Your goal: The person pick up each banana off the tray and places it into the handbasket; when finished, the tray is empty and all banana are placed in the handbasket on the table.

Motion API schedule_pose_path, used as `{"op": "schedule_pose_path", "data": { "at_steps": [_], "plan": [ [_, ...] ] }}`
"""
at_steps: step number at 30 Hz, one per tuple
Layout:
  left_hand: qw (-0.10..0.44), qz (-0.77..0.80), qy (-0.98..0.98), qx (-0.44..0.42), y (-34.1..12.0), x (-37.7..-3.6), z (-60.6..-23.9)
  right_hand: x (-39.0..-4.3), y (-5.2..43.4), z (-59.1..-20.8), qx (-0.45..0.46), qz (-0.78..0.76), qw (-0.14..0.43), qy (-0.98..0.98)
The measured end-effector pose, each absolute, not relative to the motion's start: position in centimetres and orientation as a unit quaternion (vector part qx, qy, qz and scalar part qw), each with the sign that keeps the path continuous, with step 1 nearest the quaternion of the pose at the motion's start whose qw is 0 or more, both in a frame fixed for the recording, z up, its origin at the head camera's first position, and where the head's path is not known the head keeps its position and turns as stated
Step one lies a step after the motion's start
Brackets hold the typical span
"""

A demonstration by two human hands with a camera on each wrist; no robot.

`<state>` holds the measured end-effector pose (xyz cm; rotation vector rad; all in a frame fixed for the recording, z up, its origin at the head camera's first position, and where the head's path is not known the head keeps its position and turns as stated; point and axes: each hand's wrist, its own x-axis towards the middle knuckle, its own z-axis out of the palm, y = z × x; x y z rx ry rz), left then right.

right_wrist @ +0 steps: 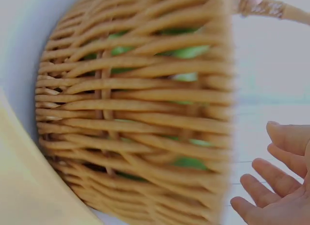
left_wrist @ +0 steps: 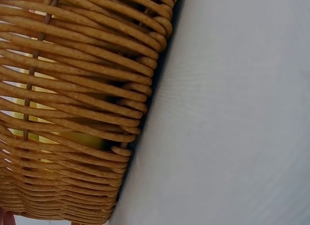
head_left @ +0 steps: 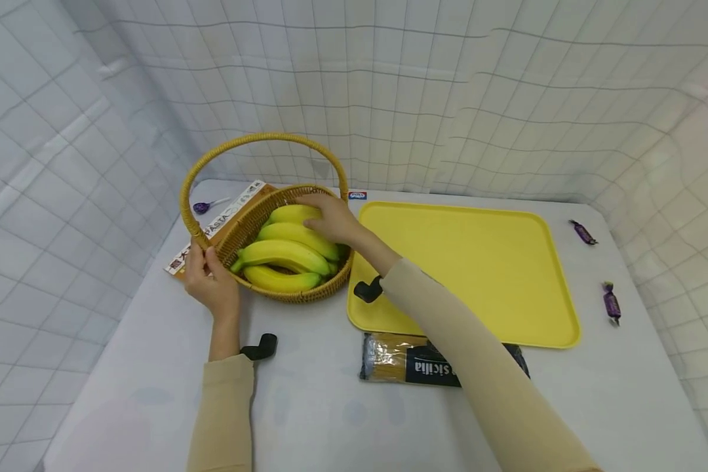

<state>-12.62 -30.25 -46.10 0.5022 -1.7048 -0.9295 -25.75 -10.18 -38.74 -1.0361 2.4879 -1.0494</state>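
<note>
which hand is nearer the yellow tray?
Right. The right hand rests on the bananas in the basket, just left of the yellow tray; the left hand grips the basket's far side.

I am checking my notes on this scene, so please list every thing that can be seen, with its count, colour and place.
basket: one, tan wicker with a hoop handle, left part of the table
bananas: one bunch, yellow, inside the basket
tray: one, yellow, right of the basket
pasta box: one, orange and white, partly under the basket
spaghetti pack: one, dark label, in front of the tray
candies: three, purple, two at the right table edge, one far left
table: one, white
left hand: holds the basket where the handle meets the rim
right hand: rests on the bananas
</note>
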Motion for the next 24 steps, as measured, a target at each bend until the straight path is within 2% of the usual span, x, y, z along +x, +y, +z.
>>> {"op": "schedule_pose_path", "data": {
  "at_steps": [14,24],
  "plan": [
    [0.517,-0.389,-0.729,0.224,-30.6,-12.3,-45.1,-19.9,-0.2,-36.4,-0.371,-0.416,0.068,0.827],
    [0.444,-0.395,-0.74,0.316,-29.8,-9.0,-42.4,-17.6,7.1,-38.1,-0.327,-0.38,0.026,0.865]
  ]
}}
